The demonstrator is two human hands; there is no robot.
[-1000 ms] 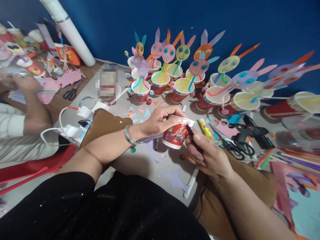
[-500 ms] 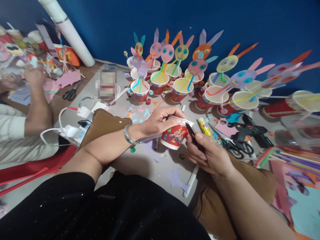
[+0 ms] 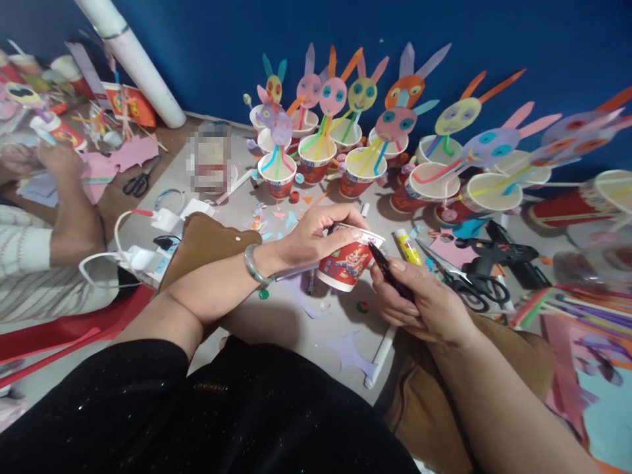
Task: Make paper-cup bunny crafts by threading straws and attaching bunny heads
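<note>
My left hand (image 3: 320,234) is closed around a red printed paper cup (image 3: 348,260), fingers over its rim and thumb along the near side. The cup tilts slightly, its white base ring facing down toward me. In my right hand (image 3: 415,289) is a slim black pointed tool (image 3: 388,270); its exact kind does not show clearly. Its tip meets the cup's wall just under the white rim, on the right side. My right fingers wrap round the tool's handle. The inside of the cup is mostly hidden from me.
Several cups with paper rabbit faces, such as a pink one (image 3: 333,97), line the blue wall. Right of my hands lie a yellow glue stick (image 3: 407,247), scissors (image 3: 474,289) and a black glue gun (image 3: 511,253). A co-worker's hand (image 3: 56,161) is at left, near white chargers (image 3: 143,259).
My right hand and the black tool have shifted slightly right, the tip still at the cup's rim. The cup stays in my left hand. A red cup now shows by the co-worker's hand.
</note>
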